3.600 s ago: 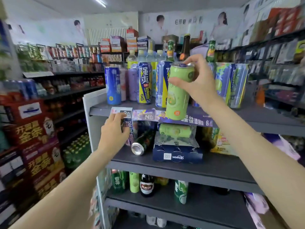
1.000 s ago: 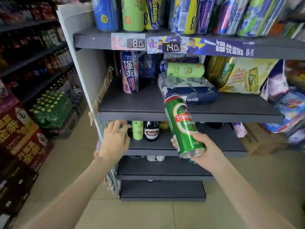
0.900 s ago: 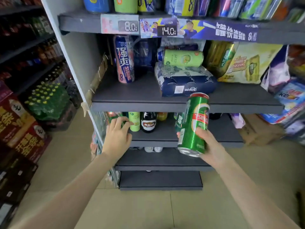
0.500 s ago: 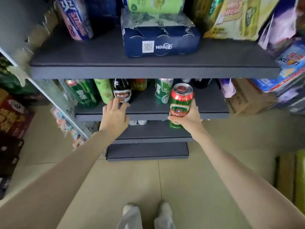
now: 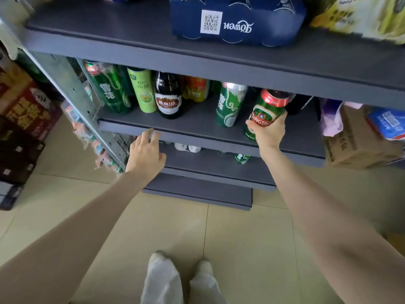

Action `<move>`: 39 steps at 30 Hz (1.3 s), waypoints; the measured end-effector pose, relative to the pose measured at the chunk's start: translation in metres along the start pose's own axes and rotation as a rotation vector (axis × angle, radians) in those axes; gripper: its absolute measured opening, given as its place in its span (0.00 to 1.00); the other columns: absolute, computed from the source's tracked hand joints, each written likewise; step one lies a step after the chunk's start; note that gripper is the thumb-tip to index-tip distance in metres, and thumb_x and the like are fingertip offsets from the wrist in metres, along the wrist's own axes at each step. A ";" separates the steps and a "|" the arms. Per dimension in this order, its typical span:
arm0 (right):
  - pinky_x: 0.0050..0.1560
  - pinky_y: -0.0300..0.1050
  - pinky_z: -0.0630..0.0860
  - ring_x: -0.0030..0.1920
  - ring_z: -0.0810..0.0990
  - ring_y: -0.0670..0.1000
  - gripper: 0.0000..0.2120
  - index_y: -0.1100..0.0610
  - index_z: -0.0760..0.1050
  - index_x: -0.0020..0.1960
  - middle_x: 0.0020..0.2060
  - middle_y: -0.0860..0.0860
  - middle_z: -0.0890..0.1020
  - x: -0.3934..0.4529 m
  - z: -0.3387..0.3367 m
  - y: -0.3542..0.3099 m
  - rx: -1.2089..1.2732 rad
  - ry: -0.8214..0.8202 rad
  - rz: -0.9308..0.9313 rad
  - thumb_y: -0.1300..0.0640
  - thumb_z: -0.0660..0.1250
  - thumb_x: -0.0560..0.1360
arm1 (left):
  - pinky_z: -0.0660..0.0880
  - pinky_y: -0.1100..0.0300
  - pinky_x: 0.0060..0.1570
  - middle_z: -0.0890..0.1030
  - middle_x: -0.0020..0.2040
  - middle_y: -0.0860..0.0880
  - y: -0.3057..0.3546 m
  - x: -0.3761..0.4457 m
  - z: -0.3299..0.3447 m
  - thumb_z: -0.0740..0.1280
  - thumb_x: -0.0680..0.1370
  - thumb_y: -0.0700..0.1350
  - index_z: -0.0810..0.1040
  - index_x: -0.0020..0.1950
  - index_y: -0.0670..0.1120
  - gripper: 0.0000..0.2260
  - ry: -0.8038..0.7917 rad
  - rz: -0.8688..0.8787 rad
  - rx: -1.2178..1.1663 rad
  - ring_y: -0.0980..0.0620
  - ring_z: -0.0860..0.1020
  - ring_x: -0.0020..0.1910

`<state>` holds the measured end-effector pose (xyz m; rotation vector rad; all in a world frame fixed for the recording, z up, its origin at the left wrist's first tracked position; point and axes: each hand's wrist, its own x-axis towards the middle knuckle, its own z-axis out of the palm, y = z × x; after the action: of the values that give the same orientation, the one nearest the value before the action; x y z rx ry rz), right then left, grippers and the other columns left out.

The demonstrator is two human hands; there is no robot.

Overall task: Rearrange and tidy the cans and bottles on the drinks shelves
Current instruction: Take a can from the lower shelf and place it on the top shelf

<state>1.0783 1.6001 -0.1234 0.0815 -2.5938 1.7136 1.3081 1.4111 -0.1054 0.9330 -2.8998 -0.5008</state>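
The right hand (image 5: 268, 132) holds a green can (image 5: 266, 113) with a red top. Its fingers (image 5: 279, 119) are curled round the low part of the can, and the can stands upright on the shelf (image 5: 197, 126), near the front edge. Just to the left of these fingers stands a green and white can (image 5: 229, 104), a little apart from the held one.

The left hand (image 5: 145, 155) holds nothing. Its fingers (image 5: 149, 134) are spread loosely and reach up to the front edge of the same shelf; I cannot tell if they touch it. Above and behind these fingers stand a dark bottle (image 5: 168, 95), a light green can (image 5: 142, 89) and a dark green can (image 5: 109, 86) in a row. An orange can (image 5: 196, 88) sits further back.

On the shelf above lies a blue pack (image 5: 236, 18). Below the hands are the tiled floor (image 5: 241, 249) and two feet (image 5: 182, 279).
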 end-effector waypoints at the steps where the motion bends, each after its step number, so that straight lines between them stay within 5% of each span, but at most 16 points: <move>1: 0.61 0.53 0.73 0.57 0.76 0.56 0.38 0.58 0.66 0.63 0.56 0.54 0.78 0.007 0.006 -0.001 -0.012 -0.007 -0.008 0.56 0.79 0.58 | 0.57 0.48 0.68 0.63 0.71 0.40 -0.002 0.000 0.002 0.63 0.74 0.38 0.63 0.71 0.40 0.25 0.004 -0.020 -0.009 0.40 0.61 0.69; 8: 0.63 0.42 0.68 0.61 0.73 0.55 0.40 0.63 0.59 0.70 0.63 0.59 0.71 0.023 0.028 -0.016 -0.069 -0.008 0.023 0.61 0.76 0.64 | 0.58 0.47 0.67 0.63 0.71 0.40 -0.012 0.009 0.007 0.63 0.74 0.37 0.64 0.71 0.39 0.25 0.031 -0.050 -0.056 0.39 0.62 0.69; 13: 0.57 0.51 0.72 0.52 0.72 0.53 0.26 0.65 0.66 0.62 0.54 0.55 0.68 -0.068 0.032 -0.004 -0.014 0.056 -0.085 0.61 0.74 0.69 | 0.58 0.48 0.66 0.62 0.71 0.41 -0.017 0.017 0.006 0.62 0.74 0.38 0.63 0.71 0.40 0.25 -0.018 -0.070 -0.071 0.40 0.62 0.68; 19: 0.58 0.41 0.69 0.55 0.72 0.52 0.27 0.66 0.67 0.63 0.56 0.56 0.71 -0.099 0.102 -0.064 0.061 -0.244 -0.339 0.59 0.74 0.69 | 0.61 0.48 0.62 0.65 0.68 0.41 -0.044 0.017 -0.008 0.62 0.74 0.37 0.63 0.71 0.40 0.24 0.006 -0.101 -0.106 0.38 0.67 0.64; 24: 0.67 0.40 0.63 0.65 0.68 0.53 0.39 0.63 0.61 0.69 0.65 0.57 0.69 -0.073 0.162 -0.108 0.062 -0.416 -0.217 0.56 0.77 0.65 | 0.64 0.55 0.46 0.70 0.62 0.41 -0.075 -0.005 -0.022 0.61 0.75 0.36 0.64 0.69 0.40 0.21 0.008 -0.187 -0.255 0.40 0.74 0.56; 30: 0.69 0.46 0.64 0.67 0.70 0.54 0.45 0.62 0.61 0.70 0.67 0.57 0.71 -0.062 0.196 -0.111 0.039 -0.320 -0.150 0.52 0.79 0.61 | 0.70 0.50 0.51 0.72 0.62 0.42 -0.125 -0.025 -0.009 0.62 0.74 0.35 0.67 0.65 0.39 0.19 0.035 -0.207 -0.315 0.41 0.76 0.56; 37: 0.57 0.32 0.68 0.56 0.75 0.46 0.37 0.60 0.66 0.64 0.56 0.50 0.76 -0.094 0.159 -0.109 -0.007 -0.295 -0.153 0.53 0.79 0.61 | 0.72 0.48 0.49 0.71 0.63 0.40 -0.142 -0.040 0.015 0.62 0.74 0.35 0.65 0.67 0.39 0.22 -0.057 -0.208 -0.344 0.37 0.76 0.54; 39: 0.58 0.36 0.72 0.54 0.76 0.44 0.34 0.57 0.67 0.62 0.53 0.45 0.76 -0.113 0.140 -0.103 0.032 -0.321 -0.145 0.55 0.79 0.61 | 0.69 0.50 0.50 0.70 0.64 0.40 -0.140 -0.038 0.016 0.61 0.74 0.35 0.66 0.66 0.38 0.20 -0.072 -0.193 -0.338 0.37 0.74 0.56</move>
<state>1.1980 1.4338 -0.0900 0.5761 -2.6893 1.8206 1.4149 1.3311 -0.1637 1.1598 -2.6716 -1.0186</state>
